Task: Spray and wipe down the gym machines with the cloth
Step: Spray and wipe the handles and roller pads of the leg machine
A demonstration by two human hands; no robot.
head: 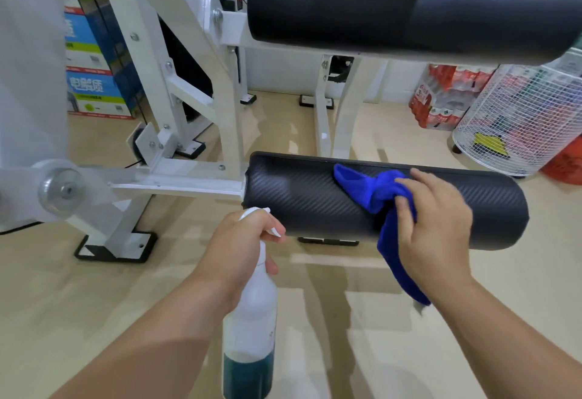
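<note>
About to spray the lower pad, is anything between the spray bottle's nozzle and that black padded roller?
Nothing visible. The white spray bottle in the left hand faces the bare left part of the lower black padded roller; the blue cloth and right hand lie farther right.

We log the lower pad (315, 197) at centre and the upper pad (409, 11) at 12 o'clock above it. The frame (195, 90) joins both from 9 o'clock. The cloth (371, 190) lies on the lower pad, gripped by our right hand (437, 225). At 7 o'clock, before the pad, our left hand (239, 241) holds the spray bottle (252, 320). The boxes (91, 83) sit on the floor at 10 o'clock, and the wire basket (519, 115) at 2 o'clock.
</note>
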